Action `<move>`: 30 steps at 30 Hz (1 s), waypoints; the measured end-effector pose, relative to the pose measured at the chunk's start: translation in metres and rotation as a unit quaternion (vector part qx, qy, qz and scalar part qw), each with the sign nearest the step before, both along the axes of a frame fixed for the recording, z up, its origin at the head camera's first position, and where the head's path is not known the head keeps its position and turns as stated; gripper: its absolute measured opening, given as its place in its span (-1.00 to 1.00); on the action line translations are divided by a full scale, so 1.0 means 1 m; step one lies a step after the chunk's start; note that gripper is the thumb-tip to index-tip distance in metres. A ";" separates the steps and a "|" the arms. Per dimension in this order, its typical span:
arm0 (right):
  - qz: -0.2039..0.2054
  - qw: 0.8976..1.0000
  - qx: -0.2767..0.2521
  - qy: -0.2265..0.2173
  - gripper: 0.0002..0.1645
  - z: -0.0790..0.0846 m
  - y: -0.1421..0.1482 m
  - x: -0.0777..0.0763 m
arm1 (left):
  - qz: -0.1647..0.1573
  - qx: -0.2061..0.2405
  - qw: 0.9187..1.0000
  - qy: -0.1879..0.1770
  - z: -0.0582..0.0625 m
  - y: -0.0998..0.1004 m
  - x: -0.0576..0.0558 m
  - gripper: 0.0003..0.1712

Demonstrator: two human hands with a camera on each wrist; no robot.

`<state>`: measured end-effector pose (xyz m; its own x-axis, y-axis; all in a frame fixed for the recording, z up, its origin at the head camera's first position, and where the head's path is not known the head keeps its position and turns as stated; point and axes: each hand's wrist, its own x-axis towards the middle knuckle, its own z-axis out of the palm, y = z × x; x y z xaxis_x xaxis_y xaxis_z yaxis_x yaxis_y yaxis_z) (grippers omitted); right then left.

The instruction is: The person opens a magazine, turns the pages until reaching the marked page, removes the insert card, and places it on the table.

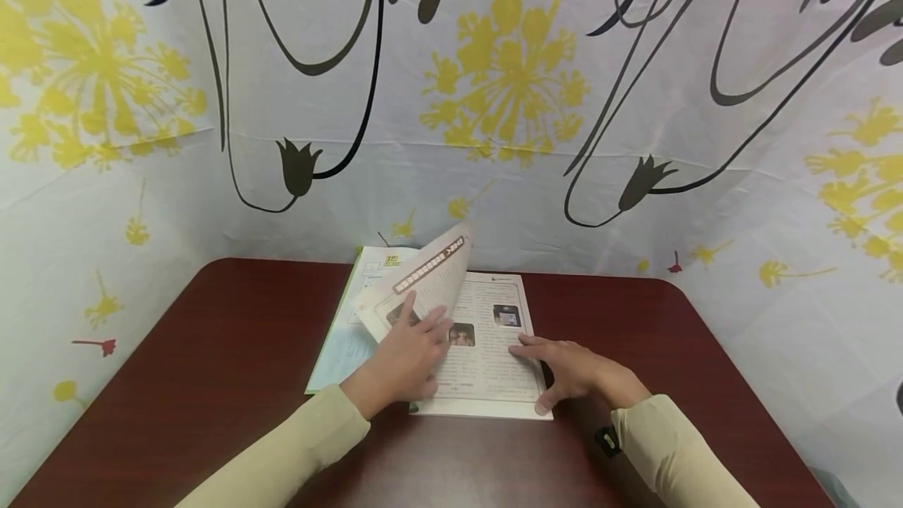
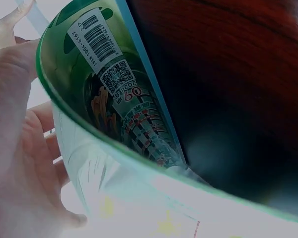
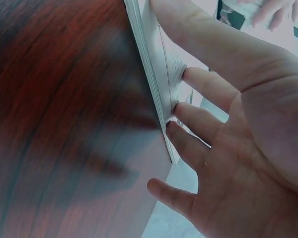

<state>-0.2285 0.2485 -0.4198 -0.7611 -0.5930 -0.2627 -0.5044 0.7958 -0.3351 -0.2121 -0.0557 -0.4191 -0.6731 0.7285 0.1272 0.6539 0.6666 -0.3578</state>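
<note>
An open magazine (image 1: 494,375) lies on the table, with text and small photos on its right-hand page. One page (image 1: 430,277) stands lifted and curves over toward the left side. My left hand (image 1: 411,351) lies against this raised page with its fingers extended. The left wrist view shows that hand beside a bent green cover carrying a barcode (image 2: 95,40) and a QR code. At the magazine's right edge, my right hand (image 1: 574,371) touches the page with spread fingers, its thumb near the lower corner. Individual fingers (image 3: 188,144) of it show along the page edges in the right wrist view.
The dark red wooden table (image 1: 212,382) extends around the magazine on both sides. Behind it hangs a white cloth (image 1: 395,116) with yellow and grey flower prints, also covering the sides. A black band (image 1: 608,440) is on the right wrist by the sleeve.
</note>
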 end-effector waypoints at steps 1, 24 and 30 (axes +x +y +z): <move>0.000 1.000 -0.001 -0.001 0.19 0.000 0.000 0.000 | 0.003 0.000 1.000 -0.004 0.000 0.000 0.000 -0.49; -0.020 1.000 0.007 -0.016 0.19 0.000 -0.001 -0.001 | 0.107 0.082 0.978 -0.158 -0.002 -0.005 0.001 -0.23; -0.020 1.000 0.007 -0.017 0.19 0.000 -0.002 -0.001 | 0.127 0.102 0.967 -0.194 0.000 -0.006 0.003 -0.17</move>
<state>-0.2293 0.2464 -0.4199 -0.7754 -0.5574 -0.2968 -0.4602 0.8206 -0.3390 -0.2093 -0.0617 -0.4190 -0.8528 0.5201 -0.0462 0.5188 0.8541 0.0375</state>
